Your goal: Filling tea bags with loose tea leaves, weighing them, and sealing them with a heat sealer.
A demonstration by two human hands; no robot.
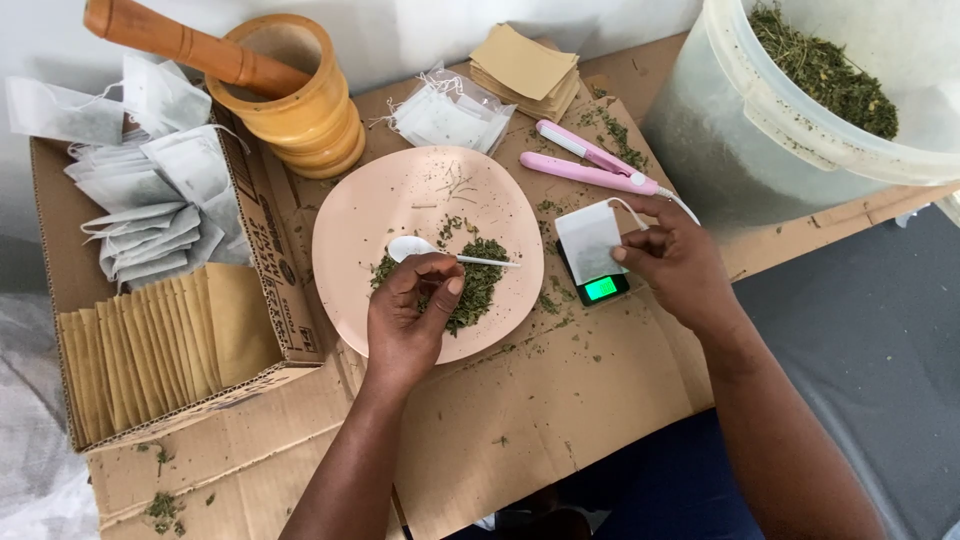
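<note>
While pinching the white plastic spoon point(440, 252) by its handle, left hand point(408, 318) poised over dried green herbs point(470, 282) on pink plate point(400, 200). Right hand point(672, 262) closed on small white filter bag point(590, 240), above pocket scale point(600, 288). Just beyond, pink sealer point(590, 165); wooden mortar point(300, 95) farther back.

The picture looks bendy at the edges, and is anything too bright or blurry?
Head view: sharp in the middle, where the left hand holds a spoon; the bucket and box edges curve near the corners; light is soft with faint shadows; the scale screen glows green.
</note>
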